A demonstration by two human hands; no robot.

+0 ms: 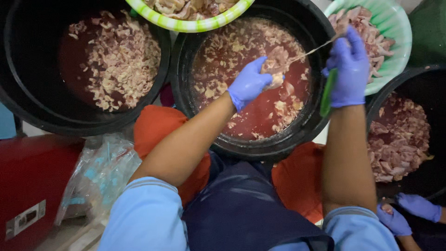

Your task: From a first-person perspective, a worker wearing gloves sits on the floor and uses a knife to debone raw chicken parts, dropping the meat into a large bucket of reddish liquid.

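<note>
Blue nitrile gloves on both hands. Left hand (249, 82) closed around a pale piece of meat (277, 69), held just above the red liquid in the middle black tub (297, 135). Right hand (349, 69) raised over the tub's right rim, fingers curled shut on a green-handled knife (328, 93); handle points down toward the rim, and whether the blade shows I cannot tell. A thin pale strand (311, 51) stretches taut from the meat piece up to the right hand's fingertips.

Middle tub: reddish liquid with many pale scraps floating, thickest along the far and left side. Second black tub (28, 111) to the left, same red liquid, scraps bunched toward its right half. Third black tub (409, 74) at the right edge, heaped with pinkish meat chunks, little liquid visible.

Far side: a green-and-white striped bowl (186, 23) with pale pieces overlaps the rims of the left and middle tubs. A light green plastic basket (395, 28) holding pinkish pieces sits behind the right hand.

Near side: light blue sleeves, dark apron, orange trousers. Crumpled clear plastic bag (100, 172) beside the left knee, next to a red box (32, 186). Bottom right, another person's two blue-gloved hands (409, 214), one holding a small scrap.
</note>
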